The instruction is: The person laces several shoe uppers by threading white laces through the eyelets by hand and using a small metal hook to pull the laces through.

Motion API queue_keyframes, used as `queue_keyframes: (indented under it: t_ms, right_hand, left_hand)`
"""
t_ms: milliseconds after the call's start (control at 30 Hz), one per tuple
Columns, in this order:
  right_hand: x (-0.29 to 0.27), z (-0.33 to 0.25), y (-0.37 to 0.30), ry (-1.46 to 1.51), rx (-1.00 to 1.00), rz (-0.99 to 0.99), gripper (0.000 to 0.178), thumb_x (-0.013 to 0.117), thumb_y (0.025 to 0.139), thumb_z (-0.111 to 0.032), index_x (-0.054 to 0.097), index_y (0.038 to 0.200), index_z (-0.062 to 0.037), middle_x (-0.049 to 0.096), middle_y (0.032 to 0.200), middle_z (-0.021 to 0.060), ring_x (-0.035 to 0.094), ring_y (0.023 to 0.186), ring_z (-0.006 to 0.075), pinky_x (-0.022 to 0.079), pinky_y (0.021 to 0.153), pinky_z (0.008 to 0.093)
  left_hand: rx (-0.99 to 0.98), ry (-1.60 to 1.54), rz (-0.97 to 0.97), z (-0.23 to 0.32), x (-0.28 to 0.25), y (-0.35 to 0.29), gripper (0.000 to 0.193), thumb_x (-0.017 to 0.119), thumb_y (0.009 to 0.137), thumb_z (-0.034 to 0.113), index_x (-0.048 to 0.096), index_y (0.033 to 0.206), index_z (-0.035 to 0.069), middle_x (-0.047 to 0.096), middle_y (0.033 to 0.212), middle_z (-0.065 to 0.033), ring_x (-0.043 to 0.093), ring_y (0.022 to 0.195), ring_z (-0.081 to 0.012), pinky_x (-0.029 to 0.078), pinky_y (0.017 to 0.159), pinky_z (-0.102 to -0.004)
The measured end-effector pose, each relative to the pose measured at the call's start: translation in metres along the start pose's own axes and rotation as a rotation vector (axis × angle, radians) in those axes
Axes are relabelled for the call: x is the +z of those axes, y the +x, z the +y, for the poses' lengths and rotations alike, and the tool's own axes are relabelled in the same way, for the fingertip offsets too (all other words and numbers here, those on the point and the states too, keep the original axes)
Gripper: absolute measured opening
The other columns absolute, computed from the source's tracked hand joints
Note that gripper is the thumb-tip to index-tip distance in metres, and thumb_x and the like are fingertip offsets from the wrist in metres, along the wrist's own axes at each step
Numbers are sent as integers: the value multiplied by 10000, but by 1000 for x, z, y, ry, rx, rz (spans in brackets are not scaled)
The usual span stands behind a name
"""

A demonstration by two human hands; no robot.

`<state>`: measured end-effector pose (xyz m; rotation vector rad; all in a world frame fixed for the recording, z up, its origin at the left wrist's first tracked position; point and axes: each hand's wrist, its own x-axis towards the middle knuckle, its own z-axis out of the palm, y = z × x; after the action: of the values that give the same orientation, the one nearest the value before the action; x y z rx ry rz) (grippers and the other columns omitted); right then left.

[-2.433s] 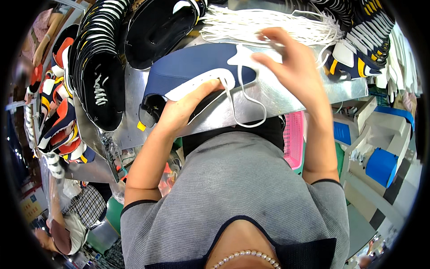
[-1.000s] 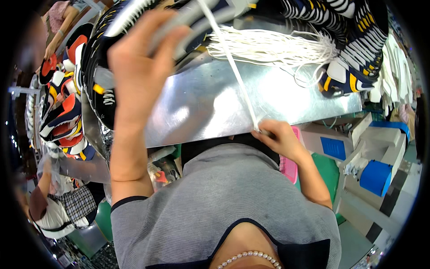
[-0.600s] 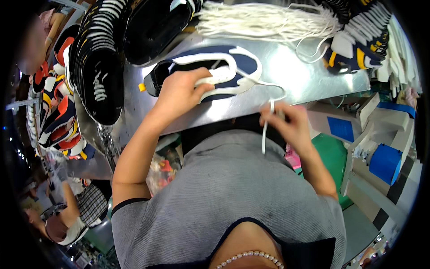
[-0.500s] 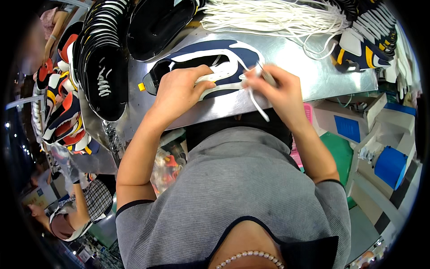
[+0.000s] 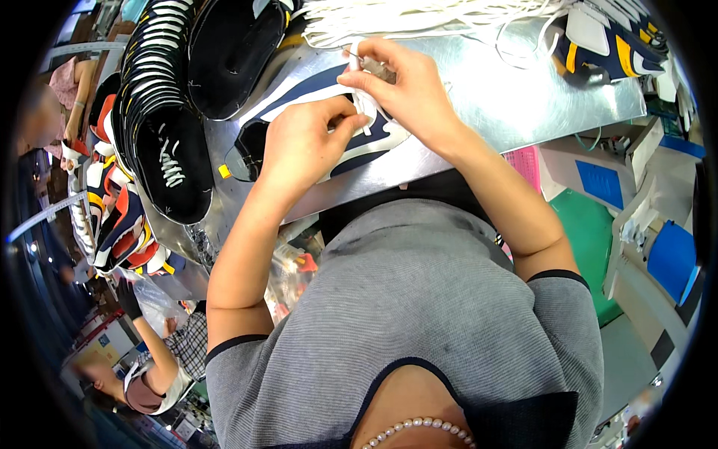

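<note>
A navy and white shoe upper (image 5: 303, 91) with a yellow tab lies on the metal tabletop, partly covered by both hands. My left hand (image 5: 307, 142) is closed on its near side, thumb and forefinger pinching the white edge at the lacing opening. Above that opening, my right hand (image 5: 410, 86) is closed around a small metal hand tool (image 5: 383, 69). At its fingertips a white shoelace (image 5: 354, 58) is pinched, running down toward the opening. Fingers hide the exact eyelet and the tool's tip.
A bundle of white laces (image 5: 426, 21) lies at the back. Nested black-lined uppers (image 5: 176, 165) stand at left, more uppers (image 5: 609, 45) at back right. The bare metal tabletop (image 5: 508, 112) ends near my waist. Co-workers are at far left.
My right hand has moved up and left with the tool and lace, from the upper's right end to above its opening. My left hand still grips the upper. The whole view has shifted slightly.
</note>
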<state>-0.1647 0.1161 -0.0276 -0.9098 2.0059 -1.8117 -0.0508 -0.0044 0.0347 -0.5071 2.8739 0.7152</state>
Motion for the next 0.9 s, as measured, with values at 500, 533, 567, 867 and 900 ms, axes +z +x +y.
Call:
queue_keyframes:
  t_ms: [500,533,567,867,900]
  right_hand:
    - [-31,-27,-68,-107,211,-237,308,626,941,-135,481,1137,52,694,785,168,681,750,358,509,708,428]
    - [-30,-24,-67,-110,202,-228,315,627,940,-137,479,1142,53,692,784,169,679,747,360,508,704,429]
    - [-29,-22,-66,-120,194,-239,317,627,939,-135,476,1143,55,692,781,169,680,749,361,509,705,431]
    - [-36,-26,-62,-223,202,-240,364,629,948,-115,449,1215,56,710,776,146,696,744,274,517,688,356]
    - [-37,-32,-62,-188,229,-248,374,635,941,-123,455,1209,66,702,781,159,692,764,314,513,712,392]
  left_hand:
    - [37,-170,25,-6,4,6,181,711,893,165,693,890,-16,616,651,-50,489,588,-78,416,557,-260]
    - [39,-173,21,-5,4,6,181,710,893,164,693,890,-16,615,650,-50,487,587,-78,414,556,-259]
    - [35,-170,21,-4,3,5,182,710,893,165,693,890,-17,614,650,-49,485,586,-77,412,555,-259]
    - [22,-174,32,-3,6,4,229,684,899,295,733,883,72,687,698,-97,654,617,-262,497,609,-358]
    - [21,-167,36,-4,8,4,223,685,900,291,733,884,74,687,698,-96,653,615,-264,497,608,-356]
